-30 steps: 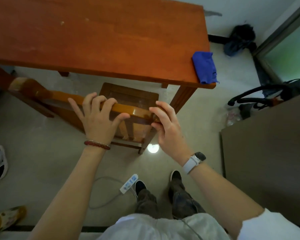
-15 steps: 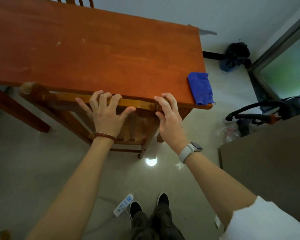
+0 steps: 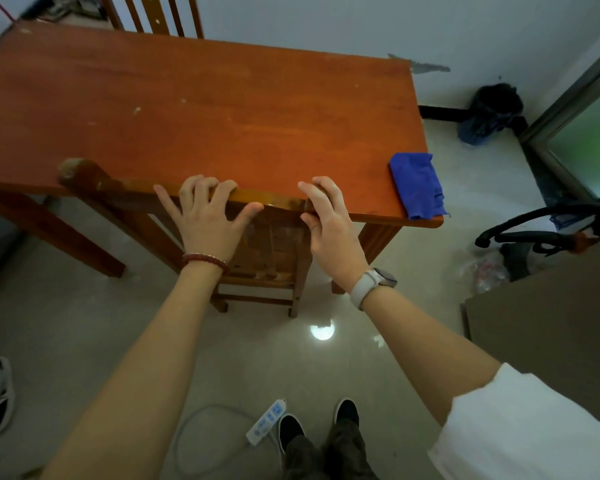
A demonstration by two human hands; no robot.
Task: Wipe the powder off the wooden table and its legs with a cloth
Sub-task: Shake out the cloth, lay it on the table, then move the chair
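Note:
The reddish wooden table (image 3: pixel 201 109) fills the upper half of the head view, with faint pale specks of powder on its top. A crumpled blue cloth (image 3: pixel 417 184) lies on its near right corner, touched by neither hand. A wooden chair (image 3: pixel 118 188) stands pushed under the table's near edge. My left hand (image 3: pixel 207 220) grips the chair's top rail, fingers curled over it. My right hand (image 3: pixel 328 220) grips the rail's right end. The chair seat is hidden under the table.
A second chair's back (image 3: pixel 160 15) rises behind the table. A white power strip (image 3: pixel 267 422) and cable lie on the floor by my feet. A black office chair base (image 3: pixel 548 226), a brown panel (image 3: pixel 548 341) and a dark bag (image 3: pixel 492 112) stand at right.
Both hands have pushed the chair forward until its seat went under the table. I have stepped closer, and more of the tabletop shows.

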